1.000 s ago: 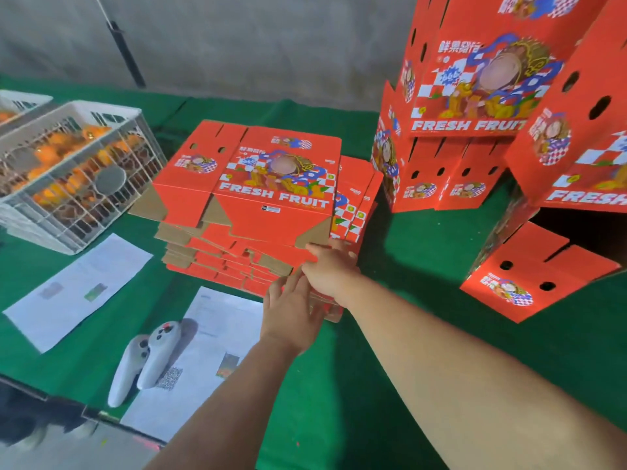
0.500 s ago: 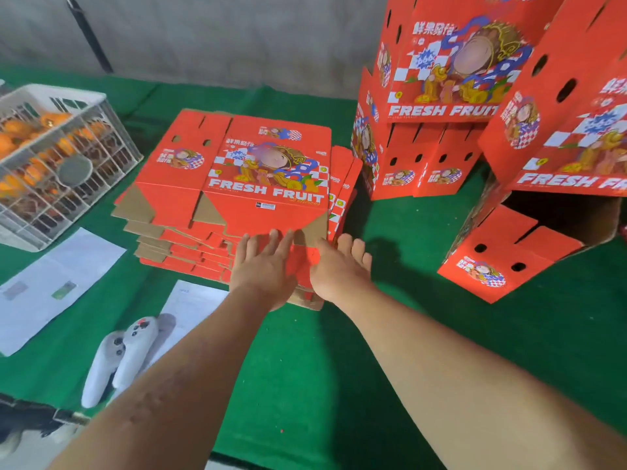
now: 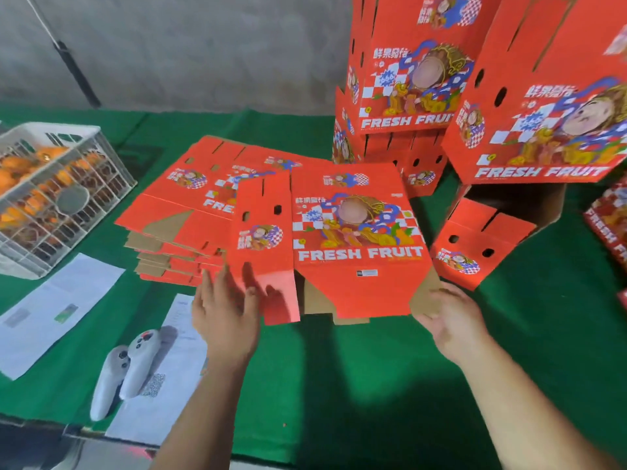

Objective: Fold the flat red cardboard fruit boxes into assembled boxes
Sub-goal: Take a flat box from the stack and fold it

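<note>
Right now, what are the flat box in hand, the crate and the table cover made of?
Flat box: corrugated cardboard by the look, glossy red print outside, raw brown inside at the flaps. Crate: likely moulded white plastic, an open lattice with oranges showing through. Table cover: green cloth, matte, probably felt-like, with soft creases near the wall.

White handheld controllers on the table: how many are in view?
2. One controller lies at the near left of the green table, the other controller right beside it, partly on a sheet of paper. None appear hidden.
</note>
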The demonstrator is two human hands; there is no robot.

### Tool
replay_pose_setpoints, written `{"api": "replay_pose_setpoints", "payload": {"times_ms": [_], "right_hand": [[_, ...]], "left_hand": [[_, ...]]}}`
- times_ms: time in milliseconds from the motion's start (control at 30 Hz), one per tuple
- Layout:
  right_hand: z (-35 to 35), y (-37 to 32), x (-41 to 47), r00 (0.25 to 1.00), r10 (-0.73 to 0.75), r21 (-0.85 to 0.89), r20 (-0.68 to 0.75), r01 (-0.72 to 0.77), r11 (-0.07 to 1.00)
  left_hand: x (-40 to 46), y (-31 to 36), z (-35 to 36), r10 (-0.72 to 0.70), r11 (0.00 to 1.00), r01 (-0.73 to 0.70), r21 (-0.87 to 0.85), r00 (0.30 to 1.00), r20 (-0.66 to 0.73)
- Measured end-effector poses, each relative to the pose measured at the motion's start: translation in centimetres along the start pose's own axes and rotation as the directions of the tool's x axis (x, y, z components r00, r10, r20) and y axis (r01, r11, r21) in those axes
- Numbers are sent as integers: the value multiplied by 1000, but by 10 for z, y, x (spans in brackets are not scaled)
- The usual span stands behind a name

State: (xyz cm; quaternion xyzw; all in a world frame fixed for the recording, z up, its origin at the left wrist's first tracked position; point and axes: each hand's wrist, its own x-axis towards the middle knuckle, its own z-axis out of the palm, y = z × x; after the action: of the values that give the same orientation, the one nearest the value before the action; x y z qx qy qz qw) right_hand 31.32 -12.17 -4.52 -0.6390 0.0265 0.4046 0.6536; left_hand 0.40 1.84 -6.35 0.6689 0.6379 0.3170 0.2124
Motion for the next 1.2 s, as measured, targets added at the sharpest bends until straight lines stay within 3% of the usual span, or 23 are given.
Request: {"api": "replay_pose_setpoints", "payload": {"times_ms": [67,133,233,333,433,500,633,700,767,800,933,1000,1067,1200], "right_hand": [[-31,-4,-16,1000,-14,41,-17,15,999],[-52,-8,-29,998,-45,72,-42,48,996],[-75,-20,-42,983,-163,-2,-86,164,986],[-97,-40,-56,961,-274,-248,17,270,930],[-111,-64,-78,925,-336,-487,175,378,788],[-113,-72,-90,889,-394,-592,233,451,668],[-116,-79,-104,840,-522,-414,148,532,739],[-119,-82,-109,851,-502,-302,155,525,796],[-122,-87,-113,857,-467,-253,217,512,821],[-123,-89,-115,856,-469,-252,219,514,820],[-121,-95,-119,837,-521,-268,166,547,793],[-119,-96,-121,830,-538,-253,148,557,791],[-119,-95,-119,838,-535,-228,107,544,807],[-116,-95,-116,858,-513,-202,30,507,838]], "left_hand": [[-5,-1,-9,-203,947,239,-216,963,176],[-22,12,-12,-242,864,354,-358,916,321],[-57,36,-7,-114,858,284,-428,918,381],[-77,51,-14,100,788,220,-575,876,471],[-85,73,-23,353,688,179,-703,765,539],[-88,92,-23,423,682,133,-719,730,537],[-88,118,-27,168,789,215,-575,825,539],[-74,127,-28,62,773,324,-546,817,573],[-65,126,-34,131,731,374,-571,744,656],[-66,125,-34,152,721,367,-588,743,652],[-90,139,-46,202,643,250,-724,856,476],[-97,133,-46,216,672,140,-727,903,373],[-99,136,-42,227,749,73,-659,905,359],[-102,142,-29,324,684,27,-729,884,336]]}}
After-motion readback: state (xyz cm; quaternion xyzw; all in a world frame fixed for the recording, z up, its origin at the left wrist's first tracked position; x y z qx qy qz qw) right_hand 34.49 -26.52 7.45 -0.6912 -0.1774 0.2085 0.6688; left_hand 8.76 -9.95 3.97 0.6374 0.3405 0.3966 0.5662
